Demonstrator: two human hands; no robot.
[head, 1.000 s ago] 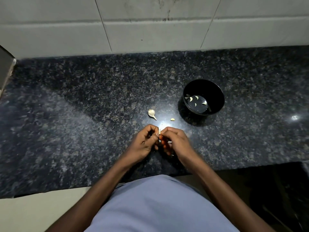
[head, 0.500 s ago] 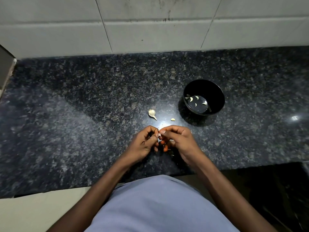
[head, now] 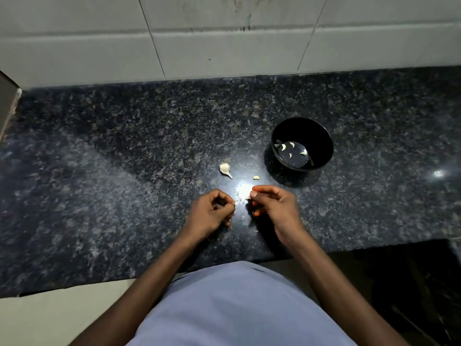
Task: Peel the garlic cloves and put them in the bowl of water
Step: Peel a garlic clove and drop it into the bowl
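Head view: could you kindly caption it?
Two hands peel garlic beside a round black bowl on speckled granite.

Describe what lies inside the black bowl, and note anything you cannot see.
Inside the black bowl lies shallow water with about five pale peeled garlic cloves in it. The near wall hides part of the bottom, so more cloves could sit there unseen.
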